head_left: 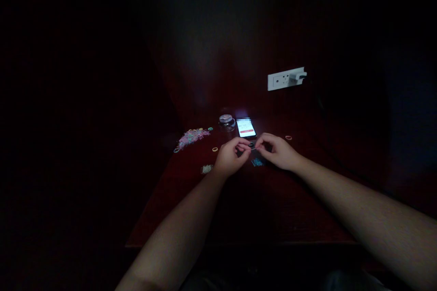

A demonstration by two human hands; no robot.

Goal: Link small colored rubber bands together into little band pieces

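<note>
My left hand and my right hand meet over a dark red table, fingers pinched together. Between the fingertips is a small dark ring-like piece; both hands pinch at it, and a thin strand seems to run from it. A small bluish bundle lies on the table just under my right hand. A small whitish bundle lies left of my left wrist. The room is very dark.
A lit phone lies just beyond the hands, with a round clear spool or lid beside it. A pile of coloured small rings is at the left, loose rings nearby. A white wall socket with a plug is on the back wall.
</note>
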